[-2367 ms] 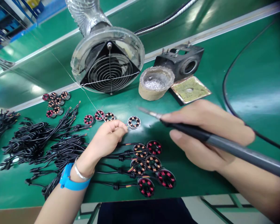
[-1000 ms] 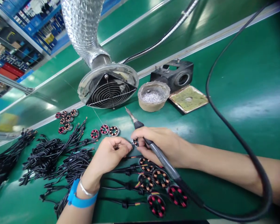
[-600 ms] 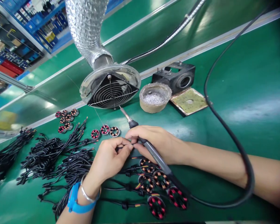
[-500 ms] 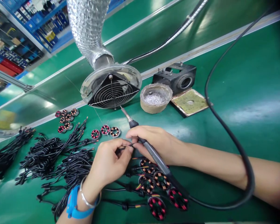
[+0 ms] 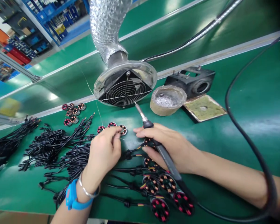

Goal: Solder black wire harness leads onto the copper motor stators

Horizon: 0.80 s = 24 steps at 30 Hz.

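My right hand (image 5: 177, 149) is wrapped around a soldering iron (image 5: 164, 155), its metal tip pointing up and away under the fume fan. My left hand (image 5: 105, 152) has its thumb and index finger closed at the near-left edge of a copper-wound motor stator (image 5: 123, 130). A thin wire end (image 5: 122, 138) pokes out below those fingertips. Two red-wound stators (image 5: 112, 124) sit just beyond the left hand, one partly covered by it. Below the right hand lie several stators (image 5: 160, 209) joined to black cables (image 5: 130, 203) with coloured lead ends.
A fume extractor fan (image 5: 125, 90) hangs from a foil duct (image 5: 110, 28). Behind the iron stand a bowl of solder bits (image 5: 168, 107), a black iron holder (image 5: 191, 81) and a yellow sponge tray (image 5: 204, 108). Bundled black cables (image 5: 48, 146) and a stator group (image 5: 73, 112) lie left.
My left hand has moved away from the right hand, from a thin dark lead to the stator beyond. The right hand still holds the iron, its fingers now further apart. The view has shifted.
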Tool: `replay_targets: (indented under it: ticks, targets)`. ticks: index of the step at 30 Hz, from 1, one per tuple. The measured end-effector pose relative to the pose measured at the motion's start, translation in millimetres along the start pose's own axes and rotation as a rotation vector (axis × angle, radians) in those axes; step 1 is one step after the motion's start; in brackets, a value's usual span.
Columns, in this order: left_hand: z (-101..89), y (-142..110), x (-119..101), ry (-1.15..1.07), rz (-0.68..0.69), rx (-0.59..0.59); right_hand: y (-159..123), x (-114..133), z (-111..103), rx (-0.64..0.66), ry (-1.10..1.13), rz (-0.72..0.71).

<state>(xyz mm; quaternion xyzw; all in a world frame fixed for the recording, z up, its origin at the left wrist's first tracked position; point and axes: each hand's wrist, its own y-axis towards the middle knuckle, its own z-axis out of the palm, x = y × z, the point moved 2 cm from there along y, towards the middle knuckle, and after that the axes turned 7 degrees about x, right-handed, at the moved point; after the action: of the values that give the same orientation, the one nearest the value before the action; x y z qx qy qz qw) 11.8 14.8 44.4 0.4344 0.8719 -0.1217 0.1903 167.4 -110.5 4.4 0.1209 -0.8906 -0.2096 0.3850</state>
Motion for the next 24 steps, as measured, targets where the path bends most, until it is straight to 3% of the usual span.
replay_targets:
  ticks: [5,10,13,18,24]
  targets:
    - [11.2,4,6,0.121,0.001,0.072,-4,2,-2,0.1,0.048,-0.006]
    - [16.2,-2,-4,-0.014,0.088,0.2,-10,1,-3,0.036,0.056,-0.009]
    - [18.5,-5,-9,-0.118,0.12,0.28,-10,0,-6,-0.022,0.022,0.073]
    - [24.0,-5,-8,-0.162,0.12,0.283,-7,-7,-8,0.037,0.039,0.19]
    - [28.8,-2,-7,-0.201,0.129,0.226,-1,-12,-1,0.209,0.119,0.117]
